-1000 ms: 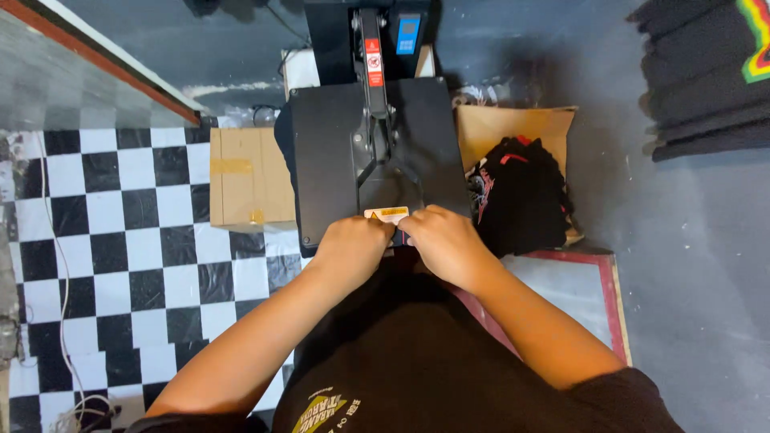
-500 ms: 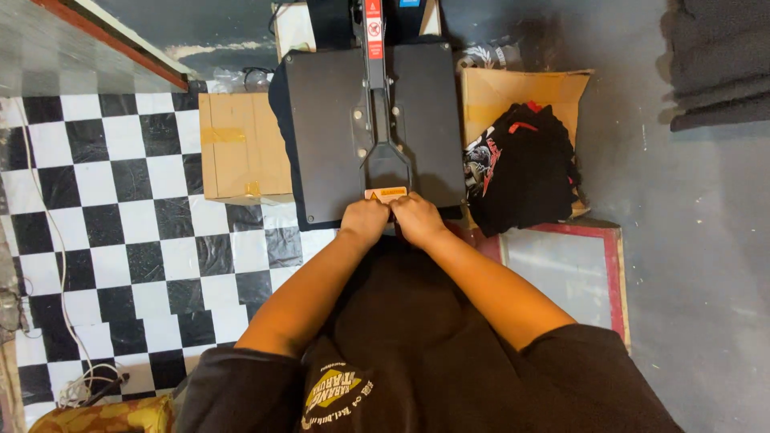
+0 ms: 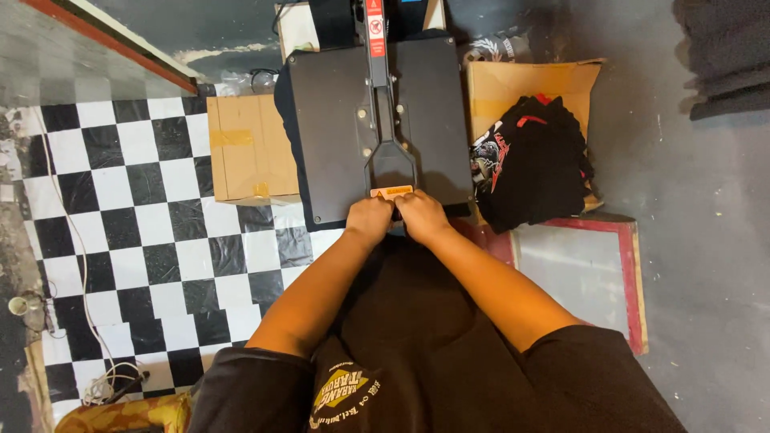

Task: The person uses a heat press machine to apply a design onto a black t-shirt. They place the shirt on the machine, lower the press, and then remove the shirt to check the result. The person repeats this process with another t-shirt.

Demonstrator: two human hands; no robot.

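Since the earlier frames both hands have drawn back toward the person, from over the near part of the plate to its front edge, and the view has shifted so the press sits higher in the frame.

At the far left, a black-and-white checkered floor fills the frame, with a thin pale cable trailing down it. A closed cardboard box stands just left of the heat press, touching its side. The press's flat black upper plate lies closed, with its handle arm running down the middle to a small orange label at the near edge.

The left hand is curled closed on the near end of the handle, just below the label. The right hand is pressed against it, fingers likewise folded around the same handle end.

Right of the press, a pile of black printed shirts rests on an open cardboard box. Lower right, a red-framed screen lies on grey floor.
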